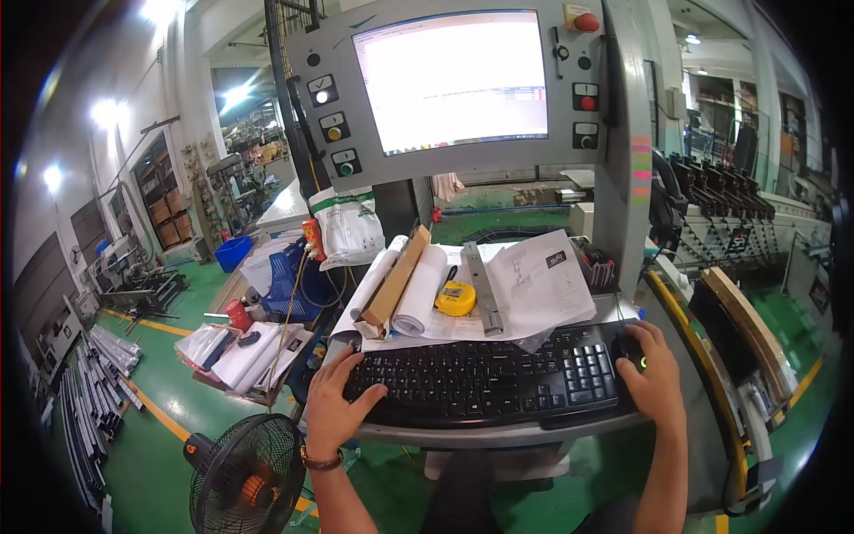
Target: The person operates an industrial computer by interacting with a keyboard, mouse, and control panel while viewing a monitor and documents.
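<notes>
My left hand rests at the left end of a black keyboard. Its thumb lies over the keys, the fingers are apart and stretched forward, and nothing is in them. To the right of the keyboard, my right hand is closed around a black computer mouse with a small green light, which the fingers partly cover. Behind the keyboard lie rolled paper sheets, a long cardboard piece, a yellow tape measure, a metal bar and a printed drawing.
A control panel with a lit screen, buttons and a red emergency stop stands ahead. At the left are a black fan, a blue crate and a white bag. Long boards stand at the right.
</notes>
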Tool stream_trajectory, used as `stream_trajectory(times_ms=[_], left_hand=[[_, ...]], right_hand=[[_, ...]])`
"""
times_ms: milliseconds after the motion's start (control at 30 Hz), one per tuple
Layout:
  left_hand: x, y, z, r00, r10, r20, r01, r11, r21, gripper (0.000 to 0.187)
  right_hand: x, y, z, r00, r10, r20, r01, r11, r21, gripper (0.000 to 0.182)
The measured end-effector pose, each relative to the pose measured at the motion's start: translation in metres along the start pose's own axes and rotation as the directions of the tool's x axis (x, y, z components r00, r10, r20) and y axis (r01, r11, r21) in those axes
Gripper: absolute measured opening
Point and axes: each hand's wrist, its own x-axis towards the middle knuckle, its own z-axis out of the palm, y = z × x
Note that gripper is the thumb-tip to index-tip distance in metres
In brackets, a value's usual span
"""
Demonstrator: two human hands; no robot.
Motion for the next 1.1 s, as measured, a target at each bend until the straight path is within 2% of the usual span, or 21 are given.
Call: stream_trajectory(times_ms=[167,467,867,1100], left_hand=[[0.000,0.002,-0.002,1.000,-0.005,0.007,0.005,1.000,0.004,0.077],[0.000,-0.001,0.000,1.000,-0.001,0.006,0.001,1.000,0.007,0.077],[0.000,0.000,-0.001,1.000,-0.009,0.010,0.009,1.000,0.006,0.076],[0.000,-0.002,0.000,1.000,-0.005,0.010,0.005,1.000,0.001,0.077]], right_hand=[[0.000,0.001,0.001,1.000,-0.012,-0.026,0.013,0.999,0.037,0.058],[0.000,-0.009,-0.003,0.998,0.066,-0.018,-0.065,0.996,0.067,0.056],[0.000,0.004,0.003,0.999,-0.005,-0.039,0.006,1.000,0.025,0.054],[0.001,-0.006,-0.002,0.999,0.033,0.019,-0.034,0.997,0.063,0.056]])
